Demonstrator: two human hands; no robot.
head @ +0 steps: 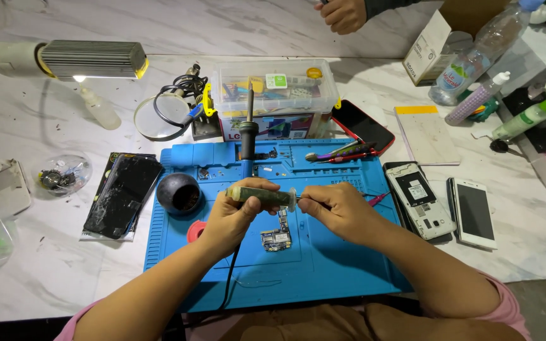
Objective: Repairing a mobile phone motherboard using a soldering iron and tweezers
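Observation:
My left hand (232,218) is closed around a green syringe-like tube (266,197) held sideways over a blue work mat (330,265). A soldering iron (248,129) points away from the same hand, and its black cord (230,278) comes out below the wrist. My right hand (342,211) pinches a thin pink-handled tool (377,199) whose point meets the tube's right end. A small phone circuit board (276,237) lies on the mat just under both hands.
On the mat are a dark round pot (179,192) and several tweezers (342,153). A clear parts box (276,95) stands behind it. A cracked phone (121,194) lies left; two phones (421,199) (475,211) lie right. Bottles (475,53) and another person's hand (344,14) are beyond.

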